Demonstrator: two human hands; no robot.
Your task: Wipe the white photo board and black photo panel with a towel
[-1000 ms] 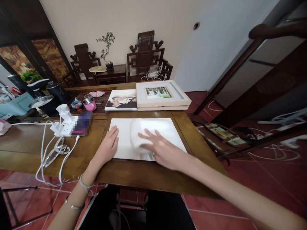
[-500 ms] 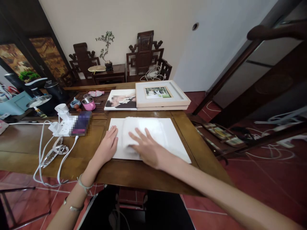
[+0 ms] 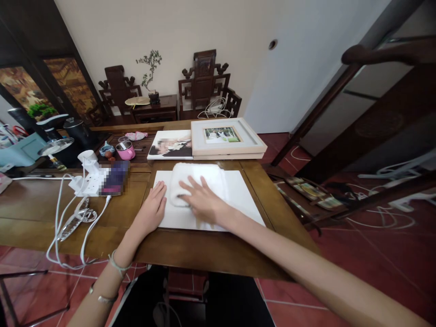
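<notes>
A white board (image 3: 241,200) lies flat on the wooden table, close to its front edge. On it is a folded white towel (image 3: 204,170), its far edge reaching past the board's back edge. My right hand (image 3: 202,200) presses on the towel from above, fingers spread and stretched out. Part of the towel is hidden beneath the palm. My left hand (image 3: 155,204) rests flat at the board's left edge, fingers extended and nearly together.
Behind the board lie a photo print (image 3: 170,145) and a pale framed picture (image 3: 228,138). To the left are a white power strip (image 3: 91,181) with cables, a clear hair claw (image 3: 76,220), a pink cup (image 3: 125,150) and a dark kettle (image 3: 76,129).
The towel and my right hand have slid a little away from me and slightly left over the board. My left hand stays in place. The view has shifted slightly.
</notes>
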